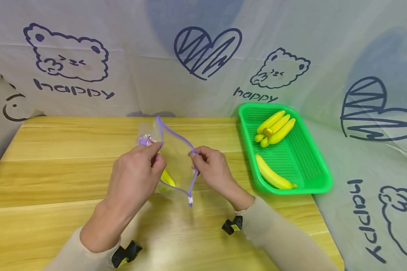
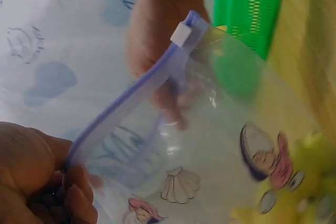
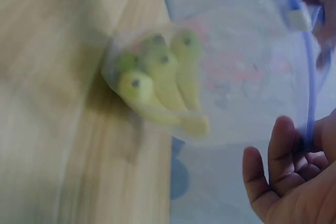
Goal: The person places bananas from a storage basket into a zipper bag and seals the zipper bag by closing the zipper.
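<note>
A clear zip bag [image 1: 180,137] with a purple rim and printed shells is spread wide at its mouth above the table. My left hand [image 1: 132,171] pinches one side of the rim between thumb and fingers. On the opposite side, my right hand [image 1: 214,167] pinches the rim too. A white slider [image 1: 190,200] sits at the rim's near corner. Down in the bag lies a bunch of yellow bananas [image 3: 168,77], seen blurred through the plastic in the right wrist view. In the head view my left hand hides most of that bunch.
To the right stands a green plastic basket [image 1: 298,162]. It holds another banana bunch [image 1: 274,128] at its far end and a single banana [image 1: 273,174] near its front. Behind the wooden table [image 1: 54,169] hangs a printed cloth [image 1: 139,67].
</note>
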A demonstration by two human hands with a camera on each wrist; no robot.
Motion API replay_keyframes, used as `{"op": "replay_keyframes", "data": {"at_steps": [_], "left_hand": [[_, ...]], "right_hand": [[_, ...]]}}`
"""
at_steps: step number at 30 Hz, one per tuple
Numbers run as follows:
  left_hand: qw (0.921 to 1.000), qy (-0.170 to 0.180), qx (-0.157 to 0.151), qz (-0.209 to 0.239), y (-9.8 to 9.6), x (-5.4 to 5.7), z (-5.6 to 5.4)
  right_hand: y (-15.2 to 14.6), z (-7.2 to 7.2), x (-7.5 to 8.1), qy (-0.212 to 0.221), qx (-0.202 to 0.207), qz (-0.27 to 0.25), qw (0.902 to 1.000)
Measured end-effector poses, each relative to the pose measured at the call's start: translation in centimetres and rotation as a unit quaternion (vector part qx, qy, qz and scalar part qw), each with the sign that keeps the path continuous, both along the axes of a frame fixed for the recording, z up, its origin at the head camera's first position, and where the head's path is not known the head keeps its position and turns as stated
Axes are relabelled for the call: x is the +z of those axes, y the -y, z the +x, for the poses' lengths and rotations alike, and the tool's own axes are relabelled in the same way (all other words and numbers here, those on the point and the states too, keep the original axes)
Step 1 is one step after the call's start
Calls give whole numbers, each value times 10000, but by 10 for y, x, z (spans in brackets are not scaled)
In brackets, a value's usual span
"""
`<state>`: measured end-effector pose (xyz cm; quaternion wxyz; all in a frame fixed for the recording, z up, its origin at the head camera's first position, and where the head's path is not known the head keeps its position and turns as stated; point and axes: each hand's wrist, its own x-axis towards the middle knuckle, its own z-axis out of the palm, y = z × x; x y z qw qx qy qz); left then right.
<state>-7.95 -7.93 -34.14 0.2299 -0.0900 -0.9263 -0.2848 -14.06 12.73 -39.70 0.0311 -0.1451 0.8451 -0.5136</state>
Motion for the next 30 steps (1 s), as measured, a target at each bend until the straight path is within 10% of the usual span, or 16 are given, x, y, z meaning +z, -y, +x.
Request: {"op": "replay_keyframes", "data": {"at_steps": [6,18,24,30], "left_hand": [[9993,-350,65,-102,0,10,2],[9986,-163,256,-439,-5,-19,-23],[9966,-484,271,-615,-10,-19,-26],[9984,-103,331,-446,-3,-14,-24]], "right_hand": [[-11,-14,5,205,-196,160,9995],[-57,-18,1,10,-273,1250,9918],[-111,-23,0,-487,-750,2189,9716],[-164,-31,-6,-742,-1037,3380,9325]]}}
